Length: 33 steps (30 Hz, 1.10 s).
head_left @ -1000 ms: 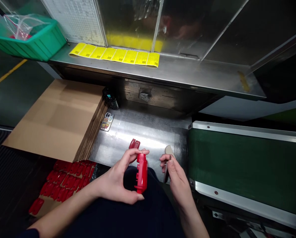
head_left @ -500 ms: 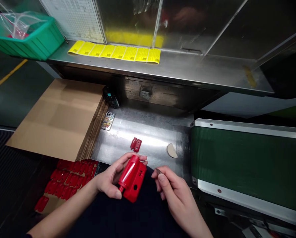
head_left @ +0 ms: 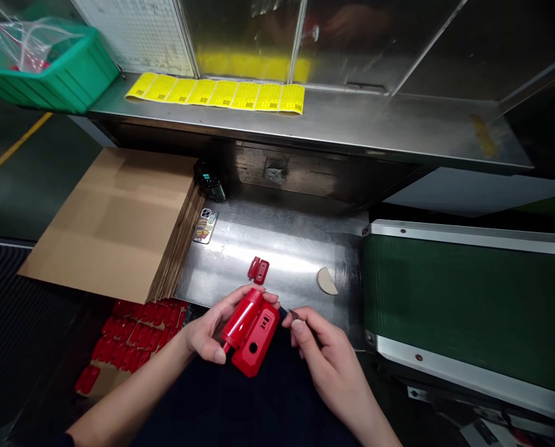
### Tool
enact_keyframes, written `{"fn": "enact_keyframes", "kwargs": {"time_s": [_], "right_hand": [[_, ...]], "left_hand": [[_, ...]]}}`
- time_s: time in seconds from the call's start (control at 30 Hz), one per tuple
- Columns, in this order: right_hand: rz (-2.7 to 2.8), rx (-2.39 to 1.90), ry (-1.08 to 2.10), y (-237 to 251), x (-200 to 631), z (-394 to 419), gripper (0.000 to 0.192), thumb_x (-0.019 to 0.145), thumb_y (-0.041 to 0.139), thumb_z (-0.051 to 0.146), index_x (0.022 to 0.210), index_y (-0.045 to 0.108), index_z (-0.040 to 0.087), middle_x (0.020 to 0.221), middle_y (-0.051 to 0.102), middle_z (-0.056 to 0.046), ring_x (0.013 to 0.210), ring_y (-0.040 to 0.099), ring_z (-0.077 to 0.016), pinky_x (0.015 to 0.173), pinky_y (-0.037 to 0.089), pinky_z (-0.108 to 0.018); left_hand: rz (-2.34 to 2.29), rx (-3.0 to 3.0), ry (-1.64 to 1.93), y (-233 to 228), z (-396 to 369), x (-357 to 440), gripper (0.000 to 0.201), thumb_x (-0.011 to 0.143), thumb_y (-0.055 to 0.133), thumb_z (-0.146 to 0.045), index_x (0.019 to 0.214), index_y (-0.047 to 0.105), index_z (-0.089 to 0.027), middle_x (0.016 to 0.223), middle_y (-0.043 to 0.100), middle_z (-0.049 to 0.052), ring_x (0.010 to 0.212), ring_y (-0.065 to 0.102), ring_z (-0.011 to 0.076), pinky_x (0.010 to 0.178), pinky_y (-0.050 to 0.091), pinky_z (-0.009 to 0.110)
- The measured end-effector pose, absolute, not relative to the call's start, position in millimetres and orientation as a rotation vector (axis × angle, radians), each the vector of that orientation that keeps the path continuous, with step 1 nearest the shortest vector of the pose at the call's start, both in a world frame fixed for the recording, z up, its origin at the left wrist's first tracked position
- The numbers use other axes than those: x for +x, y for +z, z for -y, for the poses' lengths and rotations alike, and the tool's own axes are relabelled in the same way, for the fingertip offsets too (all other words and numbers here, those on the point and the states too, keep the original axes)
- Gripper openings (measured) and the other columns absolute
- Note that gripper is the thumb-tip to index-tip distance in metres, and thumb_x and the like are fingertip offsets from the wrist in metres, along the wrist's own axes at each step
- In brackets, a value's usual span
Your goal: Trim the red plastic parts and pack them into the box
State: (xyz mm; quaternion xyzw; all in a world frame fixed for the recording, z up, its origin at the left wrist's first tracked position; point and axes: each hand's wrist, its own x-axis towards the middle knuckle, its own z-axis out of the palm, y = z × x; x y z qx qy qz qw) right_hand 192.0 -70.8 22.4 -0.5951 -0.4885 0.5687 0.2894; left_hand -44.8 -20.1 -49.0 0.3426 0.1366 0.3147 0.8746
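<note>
A glossy red plastic part (head_left: 254, 338), with a cylinder joined to a flat plate, rests in my left hand (head_left: 212, 329). My fingers wrap behind it and the thumb lies by its lower end. The plate's face, with a round hole and small slots, is turned up. Just right of it my right hand (head_left: 321, 347) pinches a small dark pointed blade (head_left: 295, 315), mostly hidden by the fingers. The blade is apart from the red part. A similar red part (head_left: 258, 270) lies on the metal table (head_left: 277, 230) beyond my hands.
A tan half-round piece (head_left: 326, 281) and a phone (head_left: 205, 225) lie on the table. Stacked cardboard sheets (head_left: 114, 217) stand left, above a box of red parts (head_left: 133, 335). A green conveyor belt (head_left: 464, 304) runs right. Yellow labels (head_left: 216, 94) and a green bin (head_left: 72, 74) sit on the shelf.
My left hand has tilted the red part so that its plate faces up more. My right hand, still pinching the blade, has come slightly nearer to it. The view has shifted a little.
</note>
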Motion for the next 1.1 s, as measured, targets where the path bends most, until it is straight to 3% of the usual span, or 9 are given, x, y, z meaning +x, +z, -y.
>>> {"fn": "enact_keyframes", "kwargs": {"time_s": [0.17,0.33,0.47,0.6,0.8,0.9,1.1], "right_hand": [[1.202,-1.867,1.329,-1.0,202.6,60.9,0.046,0.103,0.044,0.065,0.111,0.067,0.026,0.086,0.062,0.001,0.079,0.060,-0.0182,0.074,0.046,-0.030],[1.312,-1.953,1.252,-35.6,213.3,56.0,0.045,0.104,0.039,0.057,0.120,0.067,0.026,0.126,0.068,-0.007,0.115,0.064,-0.0271,0.100,0.047,-0.041],[1.363,-1.925,1.279,-43.4,212.2,60.3,0.045,0.105,0.037,0.057,0.120,0.066,0.027,0.121,0.069,-0.006,0.110,0.067,-0.0253,0.097,0.050,-0.040],[1.406,-1.924,1.254,-60.0,212.0,61.6,0.042,0.106,0.036,0.052,0.123,0.065,0.027,0.126,0.068,-0.006,0.119,0.065,-0.0239,0.102,0.051,-0.039],[1.421,-2.069,1.232,-142.2,231.7,58.9,0.026,0.105,0.052,0.031,0.123,0.066,0.018,0.124,0.070,-0.009,0.117,0.067,-0.0244,0.107,0.051,-0.049],[1.411,-2.162,1.229,-188.2,242.3,59.5,0.023,0.102,0.064,0.034,0.118,0.068,0.018,0.123,0.071,-0.008,0.115,0.068,-0.0244,0.105,0.054,-0.051],[1.385,-2.280,1.217,-251.2,251.6,63.3,0.024,0.100,0.068,0.036,0.116,0.069,0.017,0.121,0.072,-0.007,0.112,0.069,-0.0239,0.100,0.057,-0.049]], "left_hand": [[-0.304,0.590,0.636,-41.4,20.5,-45.3,0.104,0.065,0.094,-0.037,0.156,0.046,-0.024,0.159,0.048,0.018,0.157,0.033,0.0439,0.125,0.029,0.056],[-0.292,0.575,0.644,-40.2,22.0,-45.2,0.104,0.065,0.093,-0.034,0.157,0.046,-0.023,0.161,0.046,0.017,0.158,0.029,0.0442,0.125,0.029,0.056],[-0.307,0.578,0.640,-39.9,22.9,-44.6,0.104,0.063,0.093,-0.033,0.156,0.047,-0.023,0.161,0.047,0.017,0.157,0.030,0.0447,0.125,0.029,0.056],[-0.307,0.578,0.630,-41.4,24.7,-43.2,0.106,0.064,0.095,-0.035,0.157,0.046,-0.023,0.159,0.048,0.016,0.157,0.032,0.0429,0.125,0.030,0.052],[-0.343,0.645,0.622,-41.1,24.9,-37.9,0.106,0.066,0.093,-0.042,0.158,0.044,-0.023,0.154,0.050,0.017,0.151,0.040,0.0450,0.125,0.027,0.057],[-0.368,0.692,0.653,-40.8,24.5,-34.9,0.106,0.066,0.092,-0.046,0.158,0.045,-0.020,0.149,0.054,0.018,0.150,0.041,0.0463,0.126,0.025,0.059],[-0.383,0.712,0.639,-39.6,25.1,-35.3,0.106,0.067,0.091,-0.048,0.158,0.044,-0.021,0.149,0.054,0.019,0.148,0.043,0.0472,0.125,0.025,0.064]]}}
